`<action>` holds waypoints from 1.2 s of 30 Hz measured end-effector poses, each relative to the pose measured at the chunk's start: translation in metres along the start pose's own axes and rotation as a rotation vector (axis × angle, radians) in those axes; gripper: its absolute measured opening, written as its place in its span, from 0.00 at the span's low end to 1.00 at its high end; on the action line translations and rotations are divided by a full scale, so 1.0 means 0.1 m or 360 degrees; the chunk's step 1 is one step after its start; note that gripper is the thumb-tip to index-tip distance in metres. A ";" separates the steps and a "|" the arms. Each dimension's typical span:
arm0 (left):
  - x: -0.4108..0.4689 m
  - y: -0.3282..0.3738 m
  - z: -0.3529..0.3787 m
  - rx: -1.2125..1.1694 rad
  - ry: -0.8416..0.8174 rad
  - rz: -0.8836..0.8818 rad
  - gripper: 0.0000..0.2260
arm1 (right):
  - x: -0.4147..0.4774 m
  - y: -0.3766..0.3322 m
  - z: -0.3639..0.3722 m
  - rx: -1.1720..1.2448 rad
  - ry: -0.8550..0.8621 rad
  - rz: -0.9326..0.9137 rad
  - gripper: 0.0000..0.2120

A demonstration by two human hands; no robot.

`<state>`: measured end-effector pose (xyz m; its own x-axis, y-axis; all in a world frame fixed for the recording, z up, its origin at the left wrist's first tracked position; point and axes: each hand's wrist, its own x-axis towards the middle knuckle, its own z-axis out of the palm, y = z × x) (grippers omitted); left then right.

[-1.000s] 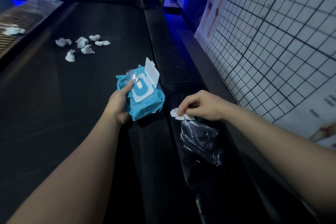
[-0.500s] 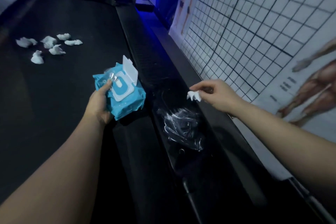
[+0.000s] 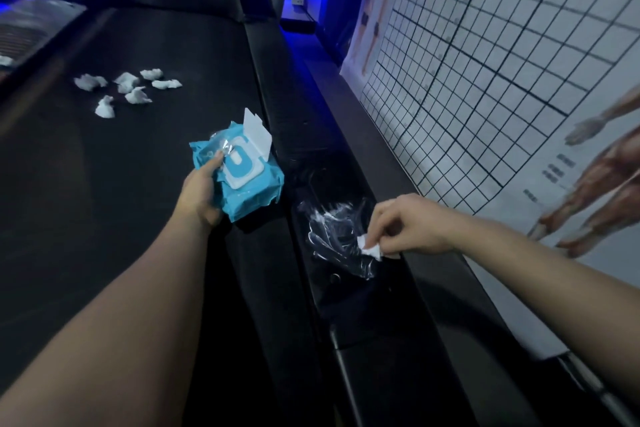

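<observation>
The blue wet-wipe pack (image 3: 251,180) is held in the left hand (image 3: 204,194) at the treadmill belt (image 3: 138,166)'s right edge, grip wrapped round it. Its lid (image 3: 257,130) is left flipped open, probably so another sheet can be pulled fast. A small white wipe (image 3: 370,248) is pinched by the right hand (image 3: 410,225), a narrow grip, down at the side rail (image 3: 346,156) beside a crumpled clear wrapper (image 3: 330,232), likely for scrubbing. Some used wads (image 3: 128,88) are dumped further up the belt.

Blue wipes pack (image 3: 247,180), white lid; white wads (image 3: 128,88); black-gridded white wall chart (image 3: 485,62).
</observation>
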<state>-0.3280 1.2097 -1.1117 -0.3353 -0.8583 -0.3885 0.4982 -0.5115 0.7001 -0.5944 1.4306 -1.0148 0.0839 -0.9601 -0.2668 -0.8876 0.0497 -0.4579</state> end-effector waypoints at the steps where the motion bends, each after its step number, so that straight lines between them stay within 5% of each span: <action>1: -0.01 0.01 0.00 0.0007 -0.0014 -0.0009 0.14 | -0.03 -0.01 -0.03 0.0076 -0.0108 0.0025 0.12; 3: -0.02 0.03 0.01 0.0066 -0.0050 -0.0038 0.13 | -0.07 0.02 -0.03 0.0203 -0.0129 0.0051 0.13; 8: -0.03 0.06 0.02 0.0215 -0.0088 -0.0066 0.12 | 0.10 0.24 0.02 0.0371 0.0680 0.0198 0.11; 11: -0.08 0.05 0.04 0.0246 -0.0075 -0.0056 0.13 | 0.22 0.31 0.07 0.0147 0.0865 0.0179 0.10; 17: -0.13 0.07 0.09 0.0368 -0.0098 -0.0068 0.12 | 0.24 0.30 0.08 -0.0195 0.0537 0.0076 0.12; 31: -0.12 0.01 0.00 0.0245 -0.0161 -0.0085 0.11 | -0.06 -0.23 0.00 -0.0300 -0.0318 0.0042 0.04; 33: -0.10 0.00 -0.02 0.0271 -0.0142 -0.0087 0.13 | -0.05 -0.26 -0.03 -0.0261 -0.0317 0.0071 0.03; 36: -0.08 -0.01 0.01 0.0341 -0.0188 -0.0107 0.16 | -0.04 -0.24 -0.06 -0.0207 0.0110 0.0153 0.02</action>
<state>-0.3263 1.2174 -1.1088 -0.4593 -0.8055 -0.3745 0.2948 -0.5359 0.7911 -0.5765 1.4315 -0.9978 -0.0313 -0.9695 -0.2433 -0.9416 0.1102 -0.3182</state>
